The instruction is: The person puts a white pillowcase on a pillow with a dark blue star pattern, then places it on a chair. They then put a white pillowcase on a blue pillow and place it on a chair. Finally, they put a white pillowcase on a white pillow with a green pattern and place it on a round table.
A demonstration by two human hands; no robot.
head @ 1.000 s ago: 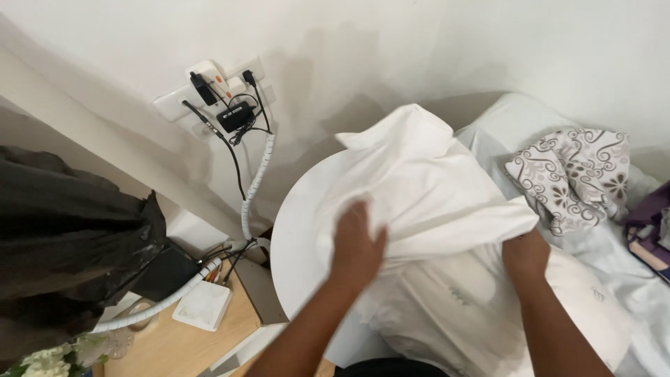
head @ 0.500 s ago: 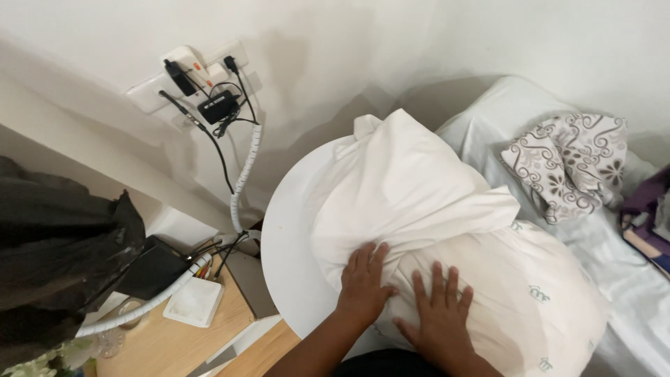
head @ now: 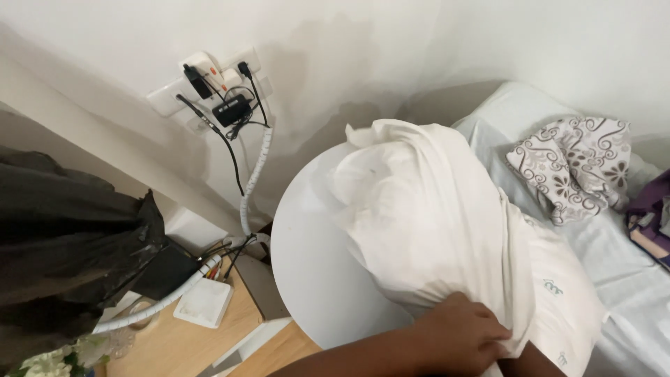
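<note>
Left hand [head: 460, 335] grips the white pillowcase [head: 426, 216] over a pillow [head: 565, 307]; right hand [head: 527, 359] mostly hidden, grip unclear.

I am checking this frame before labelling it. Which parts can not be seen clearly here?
- Head view: right hand, mostly hidden under the white pillowcase and cut by the bottom edge; grip unclear.
- Left hand: fingertips buried in the fabric.
- Pillow: upper part covered by the pillowcase.
- Purple item: cut by the right edge.
</note>
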